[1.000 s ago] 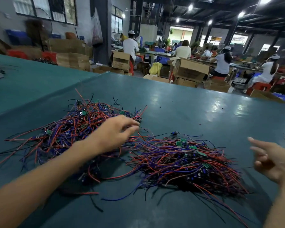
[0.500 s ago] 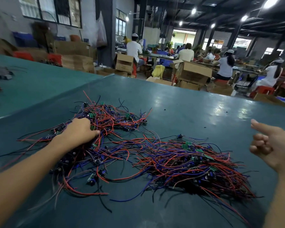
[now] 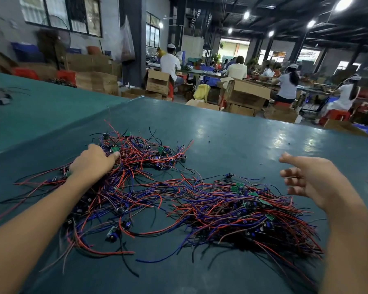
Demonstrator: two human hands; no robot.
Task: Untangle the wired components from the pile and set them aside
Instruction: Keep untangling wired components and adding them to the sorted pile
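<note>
Left hand (image 3: 94, 163) is being pushed further than a second ago into the 10 o'clock side of the tangled pile of red, blue and black wires with green boards (image 3: 232, 209) on the teal table (image 3: 221, 134), strands being gripped. Right hand (image 3: 312, 181) is being held empty, fingers spread, at 3 o'clock. Risk: neighbouring leads being dragged, knots tightened, by hard pulling.

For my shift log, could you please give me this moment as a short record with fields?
surface: teal table
left heap: loose red, blue and black wired components, farther from the camera
right heap: denser tangle, nearer, with green boards on top
left hand: on the left heap, fingers curled into its wires
right hand: fingers relaxed, holding nothing, raised by the right heap
</note>
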